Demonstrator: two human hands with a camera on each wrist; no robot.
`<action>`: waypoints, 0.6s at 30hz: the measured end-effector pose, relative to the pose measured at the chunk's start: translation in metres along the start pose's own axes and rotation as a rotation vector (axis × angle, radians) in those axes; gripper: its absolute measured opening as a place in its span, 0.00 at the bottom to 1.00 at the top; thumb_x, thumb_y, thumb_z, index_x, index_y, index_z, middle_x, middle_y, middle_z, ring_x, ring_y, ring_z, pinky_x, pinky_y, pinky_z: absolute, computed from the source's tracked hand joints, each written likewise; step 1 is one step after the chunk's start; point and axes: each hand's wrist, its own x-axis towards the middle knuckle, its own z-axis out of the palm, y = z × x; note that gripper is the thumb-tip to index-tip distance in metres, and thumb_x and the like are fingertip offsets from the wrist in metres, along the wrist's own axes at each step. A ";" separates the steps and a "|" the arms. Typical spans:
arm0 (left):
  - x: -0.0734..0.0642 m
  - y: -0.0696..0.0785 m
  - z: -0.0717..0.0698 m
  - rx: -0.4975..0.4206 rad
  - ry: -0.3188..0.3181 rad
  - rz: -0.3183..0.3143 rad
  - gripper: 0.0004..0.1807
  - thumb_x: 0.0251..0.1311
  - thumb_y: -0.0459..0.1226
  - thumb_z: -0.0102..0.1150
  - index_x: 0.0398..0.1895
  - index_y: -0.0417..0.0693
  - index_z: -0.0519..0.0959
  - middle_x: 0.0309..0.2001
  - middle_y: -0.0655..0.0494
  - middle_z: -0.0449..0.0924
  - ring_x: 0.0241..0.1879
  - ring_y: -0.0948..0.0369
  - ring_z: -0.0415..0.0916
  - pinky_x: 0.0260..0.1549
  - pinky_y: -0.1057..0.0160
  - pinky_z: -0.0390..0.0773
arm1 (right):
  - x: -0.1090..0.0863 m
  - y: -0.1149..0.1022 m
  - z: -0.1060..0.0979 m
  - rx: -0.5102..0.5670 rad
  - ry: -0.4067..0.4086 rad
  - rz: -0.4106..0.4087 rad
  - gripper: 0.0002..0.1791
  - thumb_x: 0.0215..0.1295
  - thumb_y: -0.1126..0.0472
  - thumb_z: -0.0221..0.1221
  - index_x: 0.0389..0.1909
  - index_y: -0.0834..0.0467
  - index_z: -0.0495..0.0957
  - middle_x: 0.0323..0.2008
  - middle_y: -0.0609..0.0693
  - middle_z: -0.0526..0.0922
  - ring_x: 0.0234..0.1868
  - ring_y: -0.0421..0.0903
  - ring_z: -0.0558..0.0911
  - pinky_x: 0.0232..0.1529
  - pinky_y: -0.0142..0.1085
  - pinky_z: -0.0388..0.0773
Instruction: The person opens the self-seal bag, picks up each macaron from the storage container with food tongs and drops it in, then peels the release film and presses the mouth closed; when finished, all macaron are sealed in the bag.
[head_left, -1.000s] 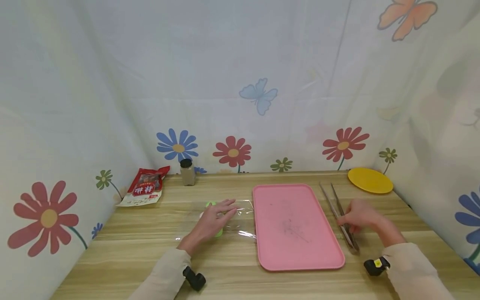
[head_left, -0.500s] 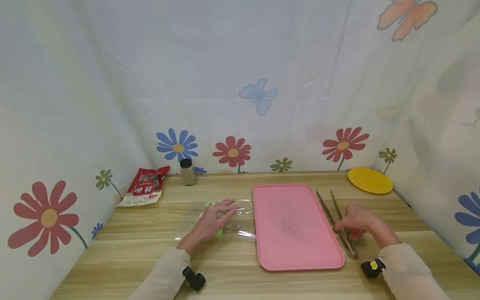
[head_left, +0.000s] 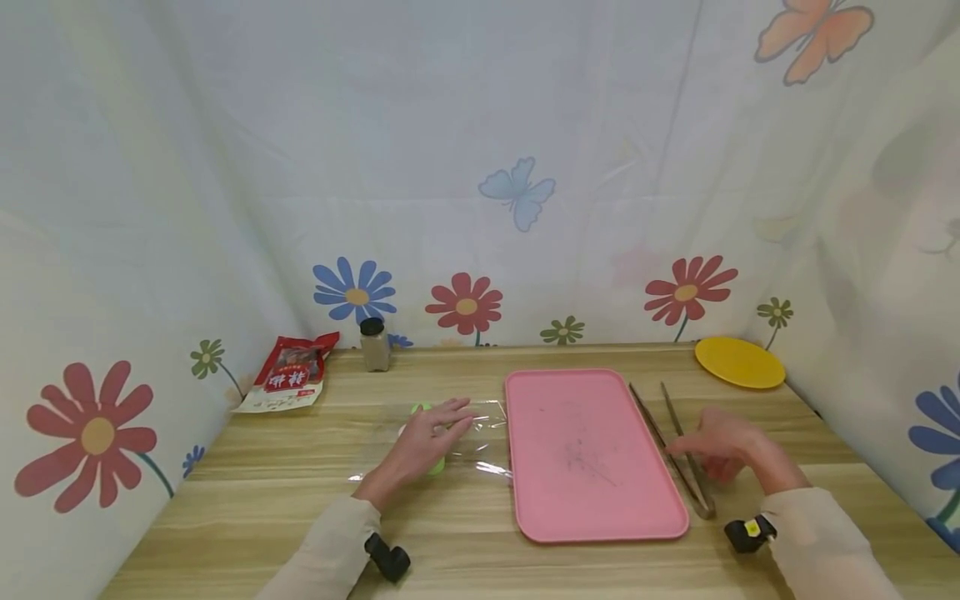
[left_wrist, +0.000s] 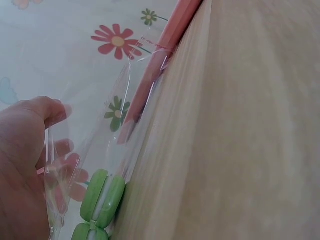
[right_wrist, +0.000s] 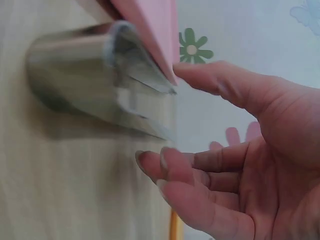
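My left hand point(head_left: 426, 443) lies with extended fingers over a flat clear plastic bag point(head_left: 489, 433). Bright green macaron-shaped pieces with white middles show partly under the hand, and in the left wrist view a green macaron-like piece point(left_wrist: 112, 202) sits inside the film. Metal tongs point(head_left: 702, 505) lie on the table just right of the pink tray, bend toward me and arms spread. Close to their right arm hovers my right hand point(head_left: 723, 446). In the right wrist view its thumb and fingers are apart, with nothing held between them, and the tongs point(right_wrist: 75, 70) stand beyond the fingertips.
A pink tray point(head_left: 592, 517) lies mid-table, the bag's right end at its left edge. Farther back are a yellow plate point(head_left: 740, 362) at right, a black-capped jar point(head_left: 376, 350) and a red and white food packet point(head_left: 288, 375) at left. A flowered curtain point(head_left: 420, 208) encloses the table.
The tongs have shifted left toward the tray and their arms have spread wider. My right hand has let go of them and drawn slightly right. My left hand has stayed put.
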 end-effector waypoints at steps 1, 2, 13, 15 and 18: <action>0.000 0.000 0.000 -0.001 -0.002 -0.001 0.18 0.72 0.49 0.56 0.57 0.54 0.84 0.66 0.51 0.74 0.71 0.55 0.63 0.67 0.28 0.37 | -0.001 0.000 -0.002 0.002 0.007 -0.007 0.25 0.60 0.47 0.68 0.28 0.65 0.71 0.20 0.55 0.76 0.19 0.48 0.78 0.24 0.41 0.82; 0.000 0.000 0.000 -0.002 -0.002 0.001 0.18 0.72 0.49 0.56 0.57 0.53 0.84 0.66 0.51 0.74 0.71 0.55 0.62 0.67 0.28 0.37 | -0.002 -0.001 -0.004 -0.003 0.018 -0.017 0.24 0.62 0.48 0.67 0.27 0.66 0.72 0.19 0.54 0.75 0.19 0.47 0.77 0.23 0.40 0.82; 0.001 0.000 -0.001 -0.003 -0.006 0.011 0.17 0.72 0.48 0.56 0.57 0.55 0.84 0.66 0.50 0.74 0.71 0.54 0.63 0.67 0.28 0.37 | -0.010 -0.055 0.001 -0.029 0.146 -0.255 0.17 0.68 0.55 0.63 0.32 0.68 0.79 0.17 0.51 0.76 0.17 0.44 0.75 0.21 0.36 0.75; 0.001 0.000 -0.001 -0.009 -0.007 0.012 0.17 0.72 0.48 0.56 0.57 0.54 0.84 0.66 0.49 0.74 0.71 0.53 0.63 0.67 0.28 0.37 | -0.011 -0.072 0.009 -0.007 0.171 -0.309 0.16 0.69 0.56 0.63 0.39 0.68 0.80 0.20 0.52 0.79 0.19 0.46 0.78 0.22 0.36 0.78; 0.001 0.001 -0.001 -0.011 -0.015 0.010 0.17 0.72 0.48 0.56 0.57 0.53 0.84 0.66 0.50 0.74 0.71 0.53 0.63 0.67 0.28 0.37 | -0.009 -0.098 0.024 0.052 0.168 -0.370 0.14 0.69 0.57 0.63 0.42 0.66 0.81 0.25 0.51 0.81 0.23 0.48 0.81 0.24 0.37 0.81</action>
